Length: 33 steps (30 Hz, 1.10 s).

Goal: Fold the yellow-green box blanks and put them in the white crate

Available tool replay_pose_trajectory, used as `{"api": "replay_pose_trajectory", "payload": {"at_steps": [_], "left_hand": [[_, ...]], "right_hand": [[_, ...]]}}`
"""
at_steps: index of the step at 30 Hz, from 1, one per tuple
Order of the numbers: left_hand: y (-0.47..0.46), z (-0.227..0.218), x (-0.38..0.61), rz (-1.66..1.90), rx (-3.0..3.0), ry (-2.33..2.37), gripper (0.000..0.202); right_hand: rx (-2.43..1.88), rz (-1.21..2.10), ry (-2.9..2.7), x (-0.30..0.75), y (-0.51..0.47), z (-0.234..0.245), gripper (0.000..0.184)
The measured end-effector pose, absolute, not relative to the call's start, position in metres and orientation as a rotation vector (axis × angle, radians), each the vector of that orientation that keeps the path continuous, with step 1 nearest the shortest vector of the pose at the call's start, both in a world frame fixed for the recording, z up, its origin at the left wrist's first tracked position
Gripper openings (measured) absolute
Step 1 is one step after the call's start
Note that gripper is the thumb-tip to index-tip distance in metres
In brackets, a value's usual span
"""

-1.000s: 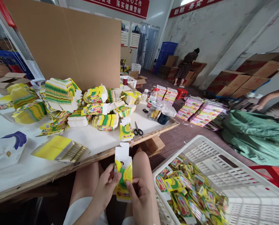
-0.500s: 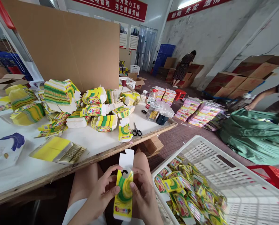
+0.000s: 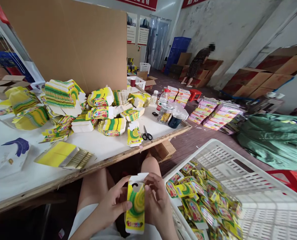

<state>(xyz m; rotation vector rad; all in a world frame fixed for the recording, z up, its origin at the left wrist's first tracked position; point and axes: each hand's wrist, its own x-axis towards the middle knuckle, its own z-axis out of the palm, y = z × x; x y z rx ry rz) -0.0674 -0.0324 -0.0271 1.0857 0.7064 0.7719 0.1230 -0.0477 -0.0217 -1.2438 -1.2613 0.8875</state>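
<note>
Over my lap I hold a small yellow and green carton [image 3: 136, 208] upright between both hands. My left hand [image 3: 112, 203] grips its left edge with thumb and fingers. My right hand [image 3: 157, 200] holds its right side, fingers curled over the white top flap, which is bent down. A white plastic basket [image 3: 240, 173] at my right holds several folded cartons of the same kind. On the white table [image 3: 106, 150] lie piles of flat carton blanks [image 3: 112, 126], and one small stack [image 3: 134, 136] sits near the edge.
Black scissors [image 3: 147, 135], bottles and a cup [image 3: 174, 121] sit at the table's right end. A big cardboard sheet [image 3: 71, 43] stands behind. Pink packs [image 3: 213, 115], a green tarp [image 3: 275, 140] and brown boxes are on the floor. A person bends far back.
The carton's white top flap, standing up before, is now folded down under my right fingers. My hands and the carton have shifted slightly right and lower.
</note>
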Motion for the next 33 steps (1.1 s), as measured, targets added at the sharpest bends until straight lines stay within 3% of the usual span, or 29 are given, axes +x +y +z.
{"api": "replay_pose_trajectory", "payload": {"at_steps": [4,10,13,17,23,27,33], "left_hand": [[-0.028,-0.032,-0.068,0.805,1.304,0.89,0.053],[-0.028,-0.035,-0.068,0.779,1.392,0.94,0.05],[-0.03,-0.036,-0.067,0.774,1.372,0.933,0.052],[-0.03,-0.034,-0.066,0.744,1.319,0.894,0.058],[-0.029,-0.033,-0.067,0.727,1.287,0.904,0.061],[-0.03,-0.034,-0.068,0.727,1.265,0.892,0.059],[-0.022,-0.03,-0.07,0.777,1.077,0.791,0.061]], "right_hand": [[-1.246,0.973,-1.318,0.138,-0.042,-0.017,0.028],[-1.202,1.282,-1.206,0.139,-0.04,-0.015,0.031],[-1.328,1.202,-1.287,0.131,-0.038,-0.02,0.039],[-1.473,1.051,-1.402,0.124,-0.036,-0.027,0.034],[-1.546,0.914,-1.631,0.122,-0.035,-0.028,0.045],[-1.687,0.754,-1.705,0.123,-0.036,-0.029,0.041],[-1.423,0.98,-1.501,0.121,-0.038,-0.021,0.034]]}}
